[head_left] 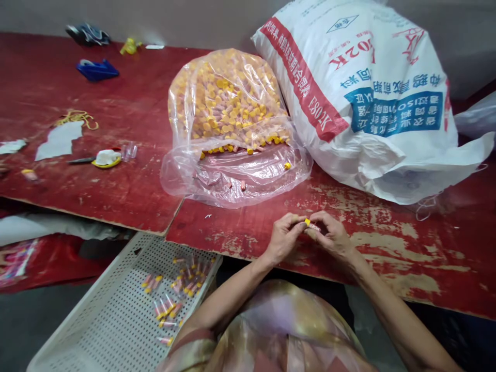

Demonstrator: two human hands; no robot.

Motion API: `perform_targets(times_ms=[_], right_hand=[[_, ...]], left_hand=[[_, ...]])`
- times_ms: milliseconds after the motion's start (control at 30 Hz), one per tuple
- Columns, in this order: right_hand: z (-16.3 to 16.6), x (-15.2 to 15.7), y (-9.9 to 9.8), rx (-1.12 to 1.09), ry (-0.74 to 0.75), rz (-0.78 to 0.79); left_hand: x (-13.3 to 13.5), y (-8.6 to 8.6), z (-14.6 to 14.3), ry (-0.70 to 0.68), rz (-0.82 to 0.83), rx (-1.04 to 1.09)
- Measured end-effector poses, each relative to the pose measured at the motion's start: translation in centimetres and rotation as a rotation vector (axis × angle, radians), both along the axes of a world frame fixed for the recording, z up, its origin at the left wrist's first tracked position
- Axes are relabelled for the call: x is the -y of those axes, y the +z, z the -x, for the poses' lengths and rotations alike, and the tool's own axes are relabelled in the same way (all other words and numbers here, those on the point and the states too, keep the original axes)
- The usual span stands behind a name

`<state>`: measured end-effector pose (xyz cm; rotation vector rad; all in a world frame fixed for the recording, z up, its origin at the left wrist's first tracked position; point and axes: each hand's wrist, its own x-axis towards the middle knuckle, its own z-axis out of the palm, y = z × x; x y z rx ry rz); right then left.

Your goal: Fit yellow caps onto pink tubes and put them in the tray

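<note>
Over the front edge of the red table, both hands meet at a small yellow-capped piece (307,222) with a pinkish, patterned body. My left hand (284,235) pinches its yellow end between thumb and finger. At the other end, the fingers of my right hand (331,235) close on the pink body. Beyond them lies a clear plastic bag (244,188), its mouth facing me, filled with many similar yellow-and-pink pieces (220,108). A few loose ones rest inside the bag's mouth.
A white perforated basket (96,310) sits below the table at left, holding several yellow-ended clear tubes (166,307). A large white woven sack (372,93) stands at back right. Scissors (83,160), clear cups (129,152), a blue tape dispenser (96,70) and paper (60,140) lie at left.
</note>
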<state>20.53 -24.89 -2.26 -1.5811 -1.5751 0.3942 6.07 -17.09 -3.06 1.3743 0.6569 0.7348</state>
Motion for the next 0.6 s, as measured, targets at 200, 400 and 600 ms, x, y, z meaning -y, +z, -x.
perform_targets(times_ms=[200,400,600], right_hand=[[1.2,0.1,-0.7,0.120,0.059,-0.038],[5.3,0.6,0.0,0.136,0.341,-0.006],[6.0,0.6,-0.5,0.208,0.430,-0.107]], left_hand=[[-0.9,0.7,1.3,-0.054,-0.026,-0.069],[-1.4,0.3,-0.2,0.038,0.526,-0.084],[-0.6,0.1,1.4,0.053,0.510,-0.179]])
